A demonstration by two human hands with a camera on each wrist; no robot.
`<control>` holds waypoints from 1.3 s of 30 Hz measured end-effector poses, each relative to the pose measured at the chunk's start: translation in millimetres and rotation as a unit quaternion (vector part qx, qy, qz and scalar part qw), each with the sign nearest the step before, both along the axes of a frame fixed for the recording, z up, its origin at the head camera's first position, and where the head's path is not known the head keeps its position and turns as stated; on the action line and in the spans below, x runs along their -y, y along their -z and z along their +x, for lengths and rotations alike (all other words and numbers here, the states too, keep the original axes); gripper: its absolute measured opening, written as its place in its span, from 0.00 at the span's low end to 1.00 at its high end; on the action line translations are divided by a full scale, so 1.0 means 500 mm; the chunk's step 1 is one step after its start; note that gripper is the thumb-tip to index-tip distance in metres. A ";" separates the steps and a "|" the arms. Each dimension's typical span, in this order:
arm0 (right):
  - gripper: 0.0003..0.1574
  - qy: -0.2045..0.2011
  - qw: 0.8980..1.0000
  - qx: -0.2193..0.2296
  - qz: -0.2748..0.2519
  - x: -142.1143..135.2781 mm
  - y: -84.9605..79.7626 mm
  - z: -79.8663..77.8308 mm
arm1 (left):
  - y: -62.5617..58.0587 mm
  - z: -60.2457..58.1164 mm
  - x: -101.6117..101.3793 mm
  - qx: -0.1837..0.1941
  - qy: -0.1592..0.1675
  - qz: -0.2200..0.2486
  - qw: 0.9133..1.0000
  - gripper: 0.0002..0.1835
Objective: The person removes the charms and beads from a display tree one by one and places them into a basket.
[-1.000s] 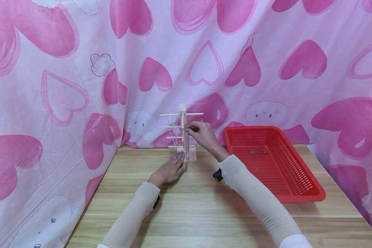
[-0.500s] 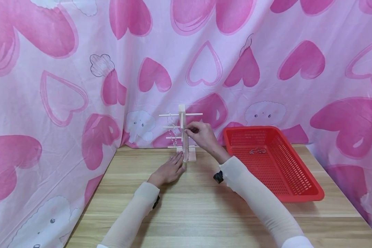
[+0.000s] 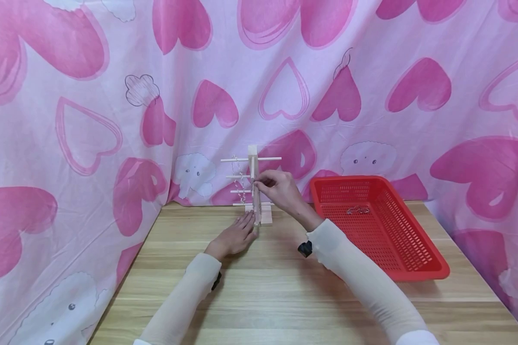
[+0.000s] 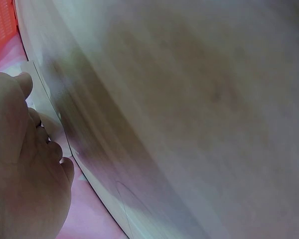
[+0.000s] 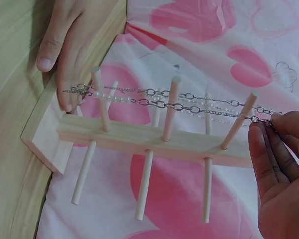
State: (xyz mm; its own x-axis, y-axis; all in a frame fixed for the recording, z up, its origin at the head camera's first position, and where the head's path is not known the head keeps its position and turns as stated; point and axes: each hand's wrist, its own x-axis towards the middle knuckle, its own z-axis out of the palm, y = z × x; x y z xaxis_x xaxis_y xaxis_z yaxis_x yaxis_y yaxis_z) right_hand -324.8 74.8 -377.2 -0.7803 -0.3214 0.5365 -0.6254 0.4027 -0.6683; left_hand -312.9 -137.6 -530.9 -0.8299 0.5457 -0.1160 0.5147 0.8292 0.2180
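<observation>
A small wooden rack (image 3: 252,151) with pegs on both sides of its post stands at the back of the table. My right hand (image 3: 278,189) pinches one end of a silver chain necklace (image 5: 177,106) with small white beads between thumb and fingers. In the right wrist view the doubled chain stretches along the post, past several pegs. My left hand (image 3: 234,235) lies with fingers extended at the rack's base (image 5: 45,134). A second beaded necklace (image 3: 242,184) hangs from the upper left peg in the head view.
To the right a red plastic basket (image 3: 423,273) stands on the wooden table (image 3: 259,297), with another chain (image 3: 358,210) lying in it. A pink heart-print cloth (image 3: 216,57) hangs behind the rack and along the sides.
My right hand has shifted slightly left and down, and the chain it holds now hangs closer in front of the post. My left hand stays at the base.
</observation>
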 end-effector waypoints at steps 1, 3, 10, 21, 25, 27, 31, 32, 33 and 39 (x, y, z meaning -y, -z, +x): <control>0.07 -0.002 1.000 -0.002 0.001 0.001 -0.001 0.002 | 0.000 0.000 0.000 0.000 0.000 0.000 1.000 0.38; 0.07 -0.005 1.000 -0.004 0.002 0.003 -0.004 0.008 | 0.000 0.000 0.000 0.001 0.000 -0.001 1.000 0.38; 0.06 -0.020 1.000 -0.013 0.000 0.010 -0.011 0.026 | 0.003 -0.002 0.002 0.000 0.006 0.002 1.000 0.37; 0.08 -0.033 0.999 -0.036 -0.007 0.011 -0.017 0.035 | 0.011 -0.007 0.003 -0.006 0.009 -0.004 1.000 0.37; 0.08 -0.031 0.999 -0.030 -0.008 0.009 -0.019 0.036 | 0.005 -0.002 0.001 -0.007 0.008 0.001 1.000 0.37; 0.08 -0.032 0.999 -0.027 -0.012 0.008 -0.020 0.037 | 0.004 -0.001 0.001 -0.009 0.008 0.000 1.000 0.37; 0.07 -0.032 0.999 -0.028 -0.020 0.004 -0.025 0.039 | 0.001 0.001 0.002 -0.014 0.007 -0.006 1.000 0.38; 0.07 -0.031 0.999 -0.031 -0.022 0.003 -0.026 0.039 | 0.000 0.002 0.002 -0.015 0.007 -0.006 1.000 0.38; 0.06 -0.030 0.999 -0.033 -0.023 0.002 -0.027 0.039 | 0.000 0.003 0.002 -0.013 0.006 -0.007 1.000 0.38; 0.05 -0.019 0.999 -0.043 -0.023 -0.011 -0.035 0.040 | 0.002 0.003 0.002 -0.008 0.000 -0.007 1.000 0.38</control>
